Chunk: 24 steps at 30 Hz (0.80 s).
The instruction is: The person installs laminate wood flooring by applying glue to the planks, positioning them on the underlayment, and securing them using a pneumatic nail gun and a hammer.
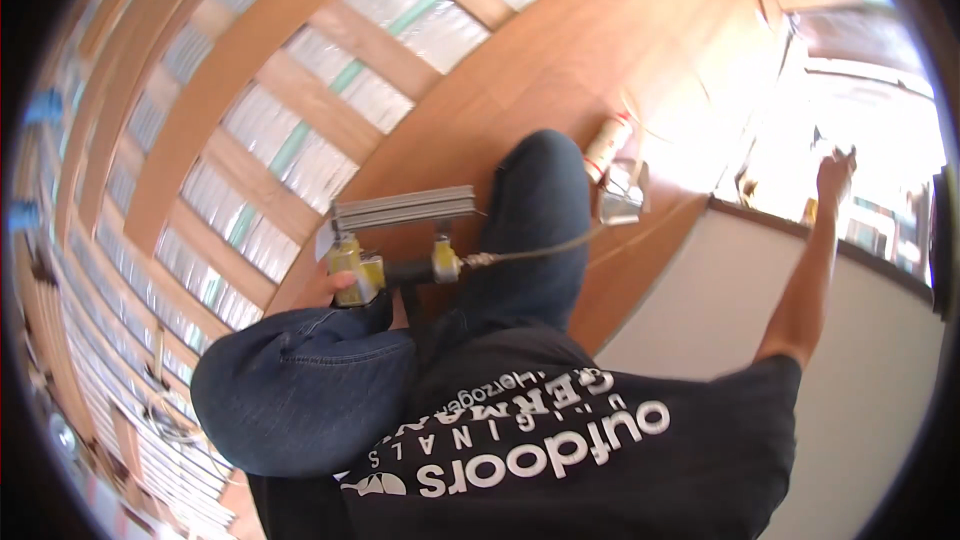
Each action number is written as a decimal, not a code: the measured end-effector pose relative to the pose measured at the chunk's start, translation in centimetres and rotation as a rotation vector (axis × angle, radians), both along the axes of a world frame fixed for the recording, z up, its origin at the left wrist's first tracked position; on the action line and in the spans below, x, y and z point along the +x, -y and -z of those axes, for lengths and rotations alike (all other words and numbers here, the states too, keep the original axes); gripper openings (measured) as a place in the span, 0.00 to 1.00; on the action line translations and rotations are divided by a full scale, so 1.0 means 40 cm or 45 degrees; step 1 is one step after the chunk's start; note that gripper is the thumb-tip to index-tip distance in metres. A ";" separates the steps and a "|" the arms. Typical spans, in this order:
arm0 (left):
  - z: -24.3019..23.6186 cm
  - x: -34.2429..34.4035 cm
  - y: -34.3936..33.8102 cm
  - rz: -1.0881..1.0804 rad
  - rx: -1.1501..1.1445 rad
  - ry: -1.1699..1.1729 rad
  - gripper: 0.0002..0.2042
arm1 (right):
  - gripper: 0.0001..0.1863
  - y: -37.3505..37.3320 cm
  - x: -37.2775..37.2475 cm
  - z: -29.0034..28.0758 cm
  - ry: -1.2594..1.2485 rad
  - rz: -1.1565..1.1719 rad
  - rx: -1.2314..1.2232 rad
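A yellow and black nail gun (385, 272) with a long grey magazine lies across in front of my lap at the left. My left hand (318, 292) is closed at its yellow end; one fingertip shows on the body and most fingers are hidden. A braided air hose (540, 249) runs from the tool across my bent knee. Far to the right, my outstretched right hand (836, 175) is raised before a bright opening (875, 115). Its fingers are pinched together, and glare hides whatever is between them.
A white bottle with a red cap (607, 145) lies on the wood floor (540, 60) beyond my knee, beside a shiny packet (622, 198). Wooden battens (310, 100) over silvery insulation line the left. A pale panel (690, 300) with a dark top edge stands at the right.
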<state>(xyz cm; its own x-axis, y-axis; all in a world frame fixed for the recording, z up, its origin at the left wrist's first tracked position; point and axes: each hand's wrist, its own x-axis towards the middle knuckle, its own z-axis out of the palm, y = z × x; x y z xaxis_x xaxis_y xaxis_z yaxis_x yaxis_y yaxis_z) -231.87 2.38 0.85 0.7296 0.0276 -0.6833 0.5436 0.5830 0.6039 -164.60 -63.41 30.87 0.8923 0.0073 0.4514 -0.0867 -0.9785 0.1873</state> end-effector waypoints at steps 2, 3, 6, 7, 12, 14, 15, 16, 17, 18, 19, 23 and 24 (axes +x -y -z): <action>-0.003 0.028 0.013 0.016 -0.047 0.013 0.35 | 0.24 -0.092 -0.058 0.020 0.078 -0.356 -0.077; -0.002 0.044 0.018 0.028 -0.094 0.045 0.35 | 0.23 -0.181 -0.121 0.049 -0.048 -0.591 -0.102; 0.016 0.096 0.027 0.071 -0.244 0.154 0.35 | 0.18 -0.599 -0.295 0.261 -0.407 -1.100 0.566; 0.029 0.115 0.035 0.108 -0.262 0.027 0.36 | 0.18 -0.734 -0.345 0.316 -0.517 -1.302 0.517; 0.058 0.114 0.039 0.070 -0.430 0.065 0.38 | 0.17 -1.247 -0.444 0.644 -1.255 -1.520 0.120; 0.060 0.089 0.032 0.036 -0.474 0.064 0.38 | 0.16 -1.313 -0.422 0.749 -1.329 -1.490 0.004; 0.058 0.072 0.026 0.019 -0.445 0.070 0.39 | 0.16 -1.326 -0.411 0.801 -1.497 -1.348 -0.189; 0.059 0.062 0.024 -0.002 -0.416 0.092 0.40 | 0.16 -1.330 -0.393 0.841 -1.458 -1.409 -0.158; 0.057 0.049 0.020 -0.036 -0.372 0.006 0.41 | 0.16 -1.339 -0.373 0.874 -1.430 -1.464 -0.268; 0.058 0.044 0.016 -0.064 -0.365 -0.019 0.41 | 0.17 -1.348 -0.364 0.906 -1.453 -1.456 -0.432; 0.059 0.040 0.013 -0.087 -0.357 -0.026 0.42 | 0.18 -1.346 -0.367 0.927 -1.399 -1.492 -0.448; 0.061 0.057 0.002 -0.064 -0.391 -0.058 0.42 | 0.18 -1.331 -0.397 0.959 -1.453 -1.607 -0.442; 0.060 0.062 -0.001 -0.079 -0.406 -0.041 0.41 | 0.18 -1.327 -0.393 0.957 -1.400 -1.718 -0.454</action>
<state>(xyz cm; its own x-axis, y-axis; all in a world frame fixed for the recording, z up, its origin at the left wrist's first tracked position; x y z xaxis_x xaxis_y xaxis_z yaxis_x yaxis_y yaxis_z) -229.38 2.41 -1.55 0.7114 -0.1480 -0.6871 0.5167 0.7728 0.3685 -180.31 -10.33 -7.40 0.0449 0.8760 -0.4803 0.9663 -0.1600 -0.2016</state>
